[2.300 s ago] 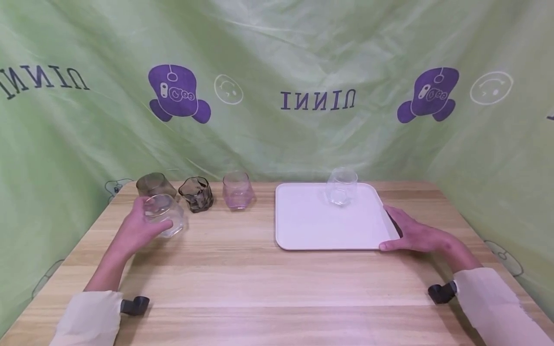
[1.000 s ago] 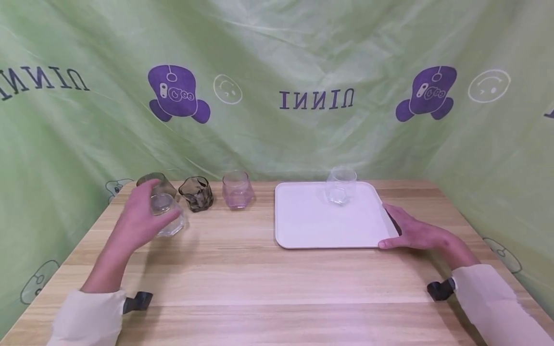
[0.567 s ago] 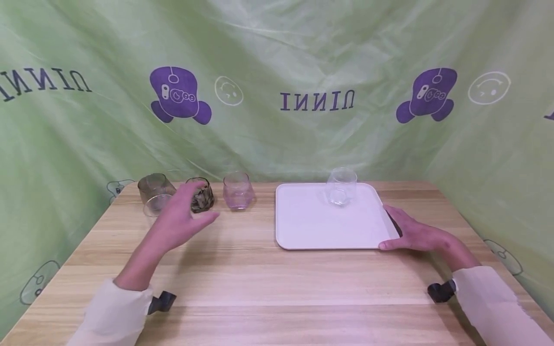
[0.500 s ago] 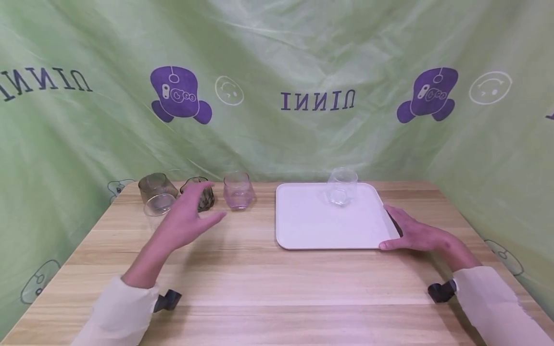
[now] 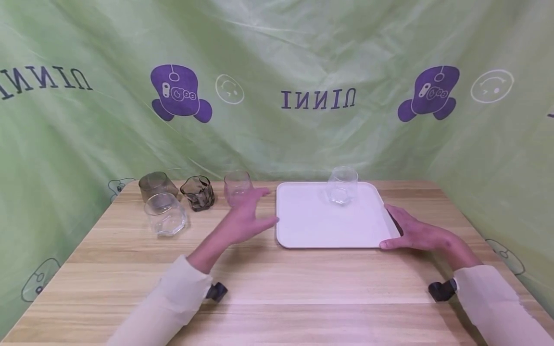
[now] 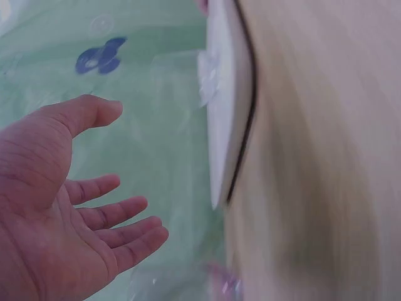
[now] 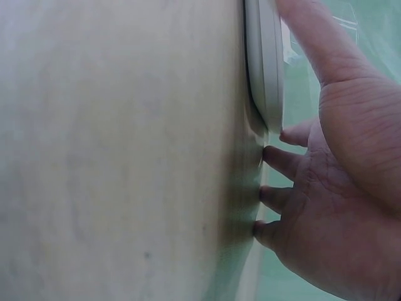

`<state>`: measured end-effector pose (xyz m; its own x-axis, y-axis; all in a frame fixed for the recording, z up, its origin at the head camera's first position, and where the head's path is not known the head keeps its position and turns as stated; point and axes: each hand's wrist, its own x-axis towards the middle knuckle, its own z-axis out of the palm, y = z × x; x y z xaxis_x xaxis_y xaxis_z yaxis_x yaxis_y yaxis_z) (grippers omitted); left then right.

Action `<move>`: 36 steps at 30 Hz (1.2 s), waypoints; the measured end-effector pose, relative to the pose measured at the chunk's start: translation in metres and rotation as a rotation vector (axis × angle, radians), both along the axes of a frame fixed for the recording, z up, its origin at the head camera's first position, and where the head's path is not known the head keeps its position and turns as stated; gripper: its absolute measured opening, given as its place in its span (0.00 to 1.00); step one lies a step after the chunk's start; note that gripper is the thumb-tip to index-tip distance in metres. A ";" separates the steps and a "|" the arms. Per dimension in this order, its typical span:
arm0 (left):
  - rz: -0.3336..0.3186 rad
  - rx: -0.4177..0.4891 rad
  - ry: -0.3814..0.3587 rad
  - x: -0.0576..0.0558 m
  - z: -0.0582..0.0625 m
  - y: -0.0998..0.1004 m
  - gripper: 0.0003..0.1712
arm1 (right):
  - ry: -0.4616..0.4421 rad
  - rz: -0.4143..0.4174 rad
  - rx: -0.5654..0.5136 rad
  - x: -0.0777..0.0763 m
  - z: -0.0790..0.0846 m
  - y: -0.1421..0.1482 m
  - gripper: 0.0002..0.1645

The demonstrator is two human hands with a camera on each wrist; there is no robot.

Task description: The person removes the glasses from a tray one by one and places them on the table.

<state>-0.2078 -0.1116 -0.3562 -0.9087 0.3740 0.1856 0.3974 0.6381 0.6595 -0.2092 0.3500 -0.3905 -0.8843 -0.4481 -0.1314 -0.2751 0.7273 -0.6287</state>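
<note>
My left hand (image 5: 242, 218) is in the air just left of the white tray (image 5: 320, 235), fingers and thumb spread apart, nothing in the palm. In the head view it overlaps the lower part of a pink-tinted glass (image 5: 236, 179). In the left wrist view the same hand (image 6: 62, 213) shows its bare palm, with the tray's edge beyond. My right hand (image 5: 413, 231) rests at the tray's near right corner, its thumb along the rim. The right wrist view shows its fingertips (image 7: 269, 153) down at the tabletop beside the tray. A clear glass (image 5: 342, 187) stands upright on the tray.
At the table's left stand a clear glass (image 5: 166, 216), a smoky grey glass (image 5: 156, 182) behind it and a dark wavy glass (image 5: 197, 193). A green printed curtain (image 5: 268, 139) hangs close behind the wooden table (image 5: 303, 298).
My left hand has let go of the clear glass at the left, leaving it standing, and swung right past the dark and pink glasses toward the tray. The right hand and tray stay put.
</note>
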 end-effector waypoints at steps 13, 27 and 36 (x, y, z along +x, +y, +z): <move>-0.066 -0.009 -0.067 -0.034 -0.024 0.088 0.50 | 0.014 0.002 0.007 0.001 0.001 0.001 0.72; 0.022 -0.046 -0.112 -0.066 -0.027 0.146 0.54 | -0.003 -0.003 0.006 0.000 0.004 0.001 0.73; 0.063 0.064 -0.130 -0.077 -0.029 0.172 0.55 | 0.019 0.012 0.007 0.000 0.000 0.000 0.72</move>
<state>-0.2849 0.0609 -0.3848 -0.9480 0.3064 0.0866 0.2663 0.6139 0.7431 -0.2096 0.3495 -0.3909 -0.8814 -0.4574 -0.1176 -0.2956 0.7285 -0.6180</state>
